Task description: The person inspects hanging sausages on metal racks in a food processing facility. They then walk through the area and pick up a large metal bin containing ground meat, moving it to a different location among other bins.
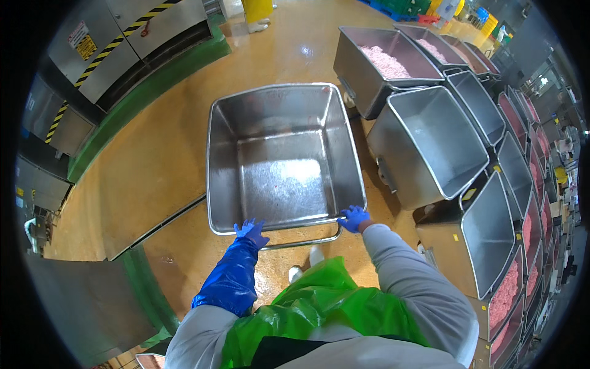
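Observation:
Straight ahead of me stands a deep, square stainless-steel tub cart, bare metal inside, with some small reddish specks on its walls. A tubular handle runs along its near side. My left hand, in a blue glove, grips the near rim by the handle's left end, its fingers somewhat spread over the edge. At the near right corner my right hand, also blue-gloved, is closed over the rim by the handle's other end. A blue sleeve cover wraps my left forearm.
Rows of steel tubs crowd the right side, several holding pink ground meat. Steel cabinets with striped tape stand left behind a green curb. A metal-edged floor seam reaches the cart. Someone in yellow stands ahead.

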{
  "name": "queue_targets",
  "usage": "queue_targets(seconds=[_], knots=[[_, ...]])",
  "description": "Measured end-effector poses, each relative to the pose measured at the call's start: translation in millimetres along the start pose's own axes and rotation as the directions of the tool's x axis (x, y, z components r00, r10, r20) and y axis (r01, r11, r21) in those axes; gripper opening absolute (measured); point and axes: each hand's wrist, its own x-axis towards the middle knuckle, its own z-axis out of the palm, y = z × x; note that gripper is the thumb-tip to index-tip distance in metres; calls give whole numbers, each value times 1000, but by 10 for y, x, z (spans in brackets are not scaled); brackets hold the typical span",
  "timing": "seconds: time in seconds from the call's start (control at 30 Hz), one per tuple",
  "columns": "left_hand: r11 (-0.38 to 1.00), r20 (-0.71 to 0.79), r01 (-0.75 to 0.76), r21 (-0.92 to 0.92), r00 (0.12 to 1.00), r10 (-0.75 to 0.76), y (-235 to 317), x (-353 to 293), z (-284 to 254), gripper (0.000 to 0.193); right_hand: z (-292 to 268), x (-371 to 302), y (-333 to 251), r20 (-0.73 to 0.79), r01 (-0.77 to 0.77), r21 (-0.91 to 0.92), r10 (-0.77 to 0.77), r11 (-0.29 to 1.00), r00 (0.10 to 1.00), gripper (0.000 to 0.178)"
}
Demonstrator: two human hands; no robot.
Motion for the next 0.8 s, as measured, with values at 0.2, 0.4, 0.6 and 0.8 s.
queue_targets(seconds=[0.2, 0.4, 0.6, 0.8], knots=[[1000, -61, 14, 16, 998, -13, -253, 1379, -822, 80, -1160, 1070, -184, -34, 15, 10, -15, 1000, 999, 67], [999, -35, 43, -29, 998, -44, -352, 2521, -1932, 79, -2208, 2267, -234, -64, 34, -6, -34, 999, 997, 65], [999, -98, 38, -8, 994, -39, -489, 3613, -2879, 78, -3145, 3348, -361, -19, 25, 9, -25, 1000, 1000, 64], [999, -169, -49, 23, 984, 52, -849, 4817, -3880, 80, -4077, 4304, -585, 4, 9, 62, -9, 998, 1000, 64]])
